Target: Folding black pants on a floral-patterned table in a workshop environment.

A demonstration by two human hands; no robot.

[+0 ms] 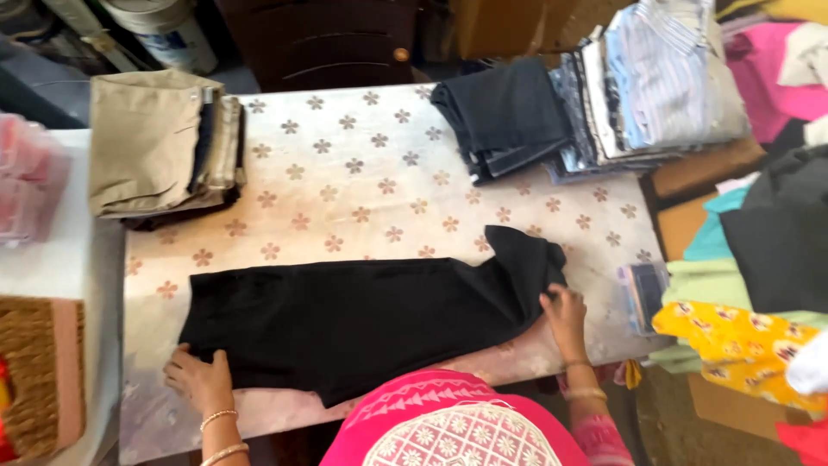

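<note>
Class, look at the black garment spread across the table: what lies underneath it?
The black garment lies flat on the flower-patterned table cover, which shows all around it. Whatever lies directly beneath the cloth is hidden.

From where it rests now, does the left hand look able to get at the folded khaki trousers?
Probably yes: the left hand presses the black garment, and only bare tabletop lies before the khaki trousers.
</note>
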